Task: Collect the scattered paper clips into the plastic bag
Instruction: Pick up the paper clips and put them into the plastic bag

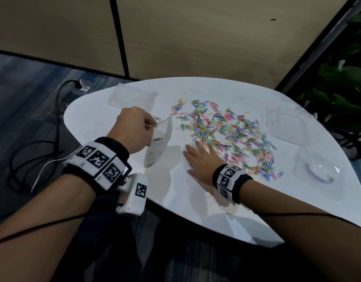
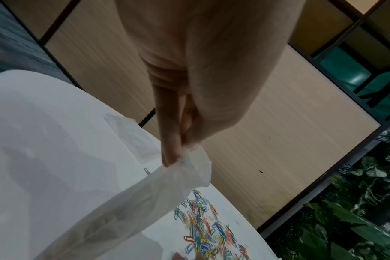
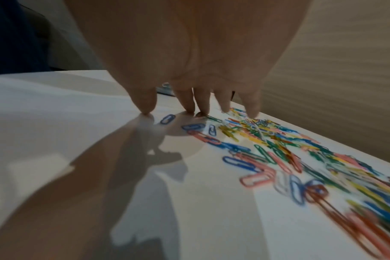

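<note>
Beside the paper clips (image 1: 226, 135), right hand (image 1: 198, 159) lies flat; left hand (image 1: 133, 127) pinches plastic bag (image 1: 159, 143).

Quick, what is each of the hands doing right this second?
Left hand: pinches the rim of the plastic bag, holding it up.
Right hand: open, holding nothing, fingers spread on the table at the paper clips.
</note>
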Tool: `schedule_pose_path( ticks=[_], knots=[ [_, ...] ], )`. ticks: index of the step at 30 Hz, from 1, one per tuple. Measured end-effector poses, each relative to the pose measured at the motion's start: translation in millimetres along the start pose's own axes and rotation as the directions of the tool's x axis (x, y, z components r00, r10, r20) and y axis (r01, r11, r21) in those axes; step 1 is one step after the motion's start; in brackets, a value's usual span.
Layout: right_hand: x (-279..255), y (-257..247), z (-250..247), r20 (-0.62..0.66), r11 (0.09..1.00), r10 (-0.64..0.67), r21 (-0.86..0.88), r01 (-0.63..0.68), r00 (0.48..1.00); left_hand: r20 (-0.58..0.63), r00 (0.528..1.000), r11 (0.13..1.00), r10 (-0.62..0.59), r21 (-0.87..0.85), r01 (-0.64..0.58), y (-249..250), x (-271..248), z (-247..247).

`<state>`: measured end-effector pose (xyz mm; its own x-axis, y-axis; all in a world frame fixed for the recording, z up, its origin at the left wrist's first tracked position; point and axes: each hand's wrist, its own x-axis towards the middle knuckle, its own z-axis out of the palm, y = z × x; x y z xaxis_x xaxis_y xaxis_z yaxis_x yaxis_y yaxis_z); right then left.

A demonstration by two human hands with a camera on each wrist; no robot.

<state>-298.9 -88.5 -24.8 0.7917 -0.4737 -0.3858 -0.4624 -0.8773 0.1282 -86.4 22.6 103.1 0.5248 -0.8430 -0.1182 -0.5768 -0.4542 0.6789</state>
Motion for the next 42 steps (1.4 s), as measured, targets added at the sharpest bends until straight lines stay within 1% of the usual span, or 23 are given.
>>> schedule_pose_path(
  ticks=[4,10,12,13,15,16,17,18,19,20,21,22,23,25,28,30,32,35,36,37,40,41,42],
  knots=[
    [-8.8,22.7,9.7,-0.002,0.986,0.125,0.109,-0.124,0.992,0.049,0.999,0.999,0.015,0.034,-0.017,9.0,-2.4,6.8],
    [-1.2,38.2,5.7,-0.106,0.989,0.109,0.116,-0.096,0.988,0.22,0.975,0.993,0.033,0.104,-0.057,27.5,-16.3,29.2],
    [-0.6,43.4,-2.6,-0.111,0.963,0.18,0.223,-0.152,0.977,0.264,0.964,0.992,0.017,0.116,-0.049,32.9,-17.4,35.7],
    [-1.4,48.5,-6.4,-0.107,0.92,0.265,0.327,-0.218,0.958,0.271,0.962,0.991,0.015,0.123,-0.05,35.3,-16.3,38.1],
    [-4.6,62.7,-12.0,-0.052,0.74,0.45,0.581,-0.339,0.892,0.27,0.963,0.99,0.016,0.132,-0.054,38.8,-13.3,42.9],
    [-5.8,70.7,-13.9,0.005,0.601,0.53,0.703,-0.38,0.848,0.269,0.963,0.99,0.017,0.13,-0.054,39.9,-12.1,45.5],
    [-7.3,78.0,-17.0,0.091,0.427,0.579,0.813,-0.396,0.81,0.268,0.963,0.99,0.019,0.128,-0.055,40.8,-11.2,48.2],
    [-10.4,83.1,-22.8,0.18,0.219,0.586,0.904,-0.368,0.79,0.27,0.963,0.99,0.02,0.128,-0.057,41.3,-10.2,50.8],
    [-13.9,85.8,-31.0,0.252,-0.007,0.564,0.954,-0.3,0.786,0.27,0.963,0.99,0.021,0.127,-0.057,41.4,-9.6,52.8],
    [-18.0,85.4,-41.1,0.295,-0.232,0.523,0.952,-0.199,0.8,0.268,0.963,0.99,0.019,0.126,-0.055,41.0,-8.7,54.1],
    [-21.7,81.8,-52.8,0.305,-0.42,0.473,0.903,-0.093,0.826,0.26,0.965,0.991,0.017,0.121,-0.05,40.5,-7.9,54.7],
    [-25.7,75.4,-64.7,0.291,-0.541,0.427,0.841,-0.016,0.856,0.25,0.968,0.993,0.014,0.114,-0.044,39.9,-7.4,54.9],
    [-28.4,67.6,-74.9,0.263,-0.605,0.386,0.796,0.028,0.884,0.238,0.971,0.994,0.013,0.105,-0.039,39.5,-7.2,54.8],
    [-33.3,47.6,-91.8,0.214,-0.651,0.315,0.758,0.046,0.925,0.217,0.976,0.995,0.022,0.088,-0.042,39.1,-7.5,55.5],
    [-31.5,20.1,-99.8,0.205,-0.633,0.28,0.774,0.02,0.938,0.167,0.985,0.997,0.048,0.047,-0.056,39.0,-8.8,57.5],
    [-27.7,7.6,-101.1,0.23,-0.575,0.312,0.818,-0.009,0.922,0.123,0.988,0.995,0.09,0.033,-0.094,39.8,-8.1,58.3],
    [-22.3,1.2,-100.6,0.237,-0.471,0.38,0.881,-0.034,0.894,0.108,0.987,0.991,0.122,0.033,-0.126,41.1,-8.2,58.0],
    [-14.7,-5.6,-99.1,0.233,-0.324,0.414,0.941,-0.097,0.88,0.113,0.986,0.992,0.121,0.027,-0.125,44.0,-9.6,56.8],
    [-12.2,-7.0,-98.5,0.202,-0.236,0.415,0.965,-0.11,0.887,0.114,0.987,0.993,0.115,0.024,-0.119,44.4,-9.7,56.2],
    [-10.5,-7.4,-97.8,0.151,-0.105,0.414,0.987,-0.118,0.898,0.116,0.987,0.993,0.11,0.023,-0.113,44.7,-9.9,55.1],
    [-11.6,-4.7,-100.4,0.007,0.365,0.315,0.922,-0.128,0.949,0.13,0.986,0.994,0.103,0.011,-0.105,44.1,-9.0,51.9],
    [-11.9,-3.1,-103.9,-0.008,0.461,0.265,0.879,-0.12,0.964,0.13,0.986,0.995,0.102,0.007,-0.104,42.1,-8.5,50.3],
    [-13.8,0.9,-107.8,-0.027,0.502,0.236,0.859,-0.099,0.971,0.124,0.987,0.994,0.103,0.01,-0.105,42.3,-8.0,49.9]
  ],
)
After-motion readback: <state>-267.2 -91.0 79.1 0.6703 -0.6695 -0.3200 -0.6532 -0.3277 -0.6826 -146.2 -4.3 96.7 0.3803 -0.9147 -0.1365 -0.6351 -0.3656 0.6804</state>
